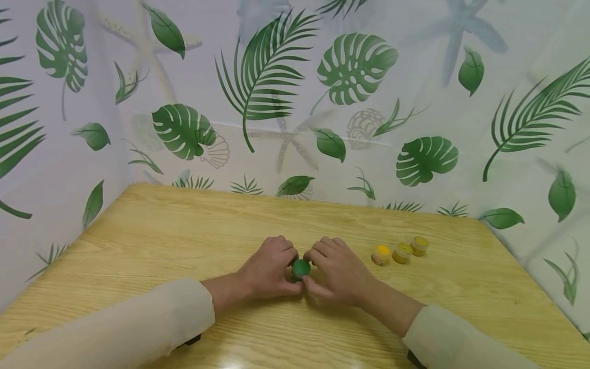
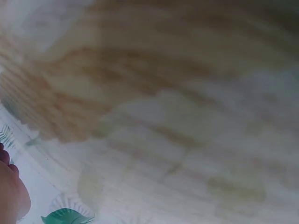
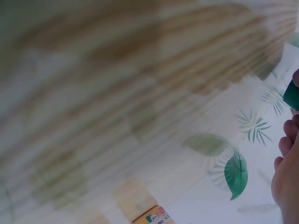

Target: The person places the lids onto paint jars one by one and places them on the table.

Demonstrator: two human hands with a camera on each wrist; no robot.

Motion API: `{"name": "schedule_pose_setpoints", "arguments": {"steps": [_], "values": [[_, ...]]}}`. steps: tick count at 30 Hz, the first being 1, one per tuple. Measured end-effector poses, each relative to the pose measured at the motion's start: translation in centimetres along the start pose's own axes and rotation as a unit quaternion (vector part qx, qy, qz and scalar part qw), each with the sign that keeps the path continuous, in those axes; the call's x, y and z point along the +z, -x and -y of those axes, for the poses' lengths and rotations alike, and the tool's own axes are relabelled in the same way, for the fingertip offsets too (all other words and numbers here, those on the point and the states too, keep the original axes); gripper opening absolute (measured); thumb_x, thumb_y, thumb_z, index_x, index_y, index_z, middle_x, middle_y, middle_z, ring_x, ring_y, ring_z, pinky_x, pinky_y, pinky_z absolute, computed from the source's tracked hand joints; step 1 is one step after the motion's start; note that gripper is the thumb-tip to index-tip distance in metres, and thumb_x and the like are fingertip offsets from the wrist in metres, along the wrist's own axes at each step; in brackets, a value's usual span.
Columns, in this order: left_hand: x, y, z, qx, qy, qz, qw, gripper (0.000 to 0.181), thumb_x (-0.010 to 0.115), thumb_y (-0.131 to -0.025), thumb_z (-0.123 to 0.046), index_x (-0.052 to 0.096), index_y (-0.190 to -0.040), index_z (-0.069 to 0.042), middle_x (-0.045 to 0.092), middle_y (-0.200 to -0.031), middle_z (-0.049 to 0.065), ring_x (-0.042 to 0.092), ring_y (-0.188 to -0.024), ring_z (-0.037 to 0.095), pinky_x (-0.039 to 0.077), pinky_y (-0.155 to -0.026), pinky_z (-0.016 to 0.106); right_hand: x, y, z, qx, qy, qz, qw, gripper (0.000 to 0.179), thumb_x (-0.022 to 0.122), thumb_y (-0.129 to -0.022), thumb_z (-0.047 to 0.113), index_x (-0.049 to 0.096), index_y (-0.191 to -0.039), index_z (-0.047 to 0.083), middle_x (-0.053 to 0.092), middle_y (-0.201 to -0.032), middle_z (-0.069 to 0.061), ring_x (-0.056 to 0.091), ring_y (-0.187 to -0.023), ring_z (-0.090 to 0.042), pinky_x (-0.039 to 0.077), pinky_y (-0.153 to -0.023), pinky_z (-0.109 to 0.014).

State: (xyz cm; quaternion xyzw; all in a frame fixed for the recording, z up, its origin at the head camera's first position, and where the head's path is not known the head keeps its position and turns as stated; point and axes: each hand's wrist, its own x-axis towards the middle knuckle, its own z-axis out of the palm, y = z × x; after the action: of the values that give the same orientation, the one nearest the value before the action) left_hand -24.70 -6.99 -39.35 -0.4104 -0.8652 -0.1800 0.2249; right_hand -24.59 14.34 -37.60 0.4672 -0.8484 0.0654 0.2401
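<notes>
Between the two hands is a small round pot with a green lid (image 1: 301, 268), at the middle of the wooden table. My left hand (image 1: 269, 269) grips it from the left, fingers bent at the far side and thumb at the near side. From the right, my right hand (image 1: 340, 271) holds it the same way, its thumb by the lid's near edge. The right wrist view catches a green part of the pot (image 3: 292, 95) at its edge. Only a bit of the left hand (image 2: 11, 191) shows in the left wrist view, without the pot.
Right of the hands stand three similar small pots in a slanting row: one with a bright yellow top (image 1: 381, 254), a mustard one (image 1: 402, 252) and another mustard one (image 1: 419, 246). A leaf-printed cloth (image 1: 295, 128) hangs behind the wooden table (image 1: 184, 230).
</notes>
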Motion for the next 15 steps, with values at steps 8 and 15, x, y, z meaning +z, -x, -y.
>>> {"name": "schedule_pose_setpoints", "arguments": {"steps": [8, 15], "values": [[0.19, -0.02, 0.06, 0.003, -0.001, 0.006, 1.0, 0.032, 0.082, -0.071, -0.038, 0.062, -0.079, -0.015, 0.055, -0.073, -0.007, 0.044, -0.071, 0.008, 0.04, -0.072, 0.025, 0.15, -0.03, 0.04, -0.008, 0.011, -0.01, 0.9999, 0.024, 0.064, -0.084, 0.037, 0.062, -0.09, 0.014, 0.058, -0.084, 0.004, 0.051, -0.08, -0.015, 0.041, -0.072, -0.03], [-0.06, -0.04, -0.22, -0.006, 0.006, 0.015, 0.9998, 0.033, 0.083, -0.069, -0.038, 0.062, -0.079, -0.015, 0.055, -0.072, -0.006, 0.043, -0.071, 0.008, 0.038, -0.072, 0.024, 0.32, 0.04, -0.04, -0.012, 0.012, -0.02, 0.9997, 0.026, 0.064, -0.085, 0.04, 0.061, -0.086, 0.015, 0.057, -0.082, 0.004, 0.051, -0.079, -0.015, 0.041, -0.072, -0.031]]}}
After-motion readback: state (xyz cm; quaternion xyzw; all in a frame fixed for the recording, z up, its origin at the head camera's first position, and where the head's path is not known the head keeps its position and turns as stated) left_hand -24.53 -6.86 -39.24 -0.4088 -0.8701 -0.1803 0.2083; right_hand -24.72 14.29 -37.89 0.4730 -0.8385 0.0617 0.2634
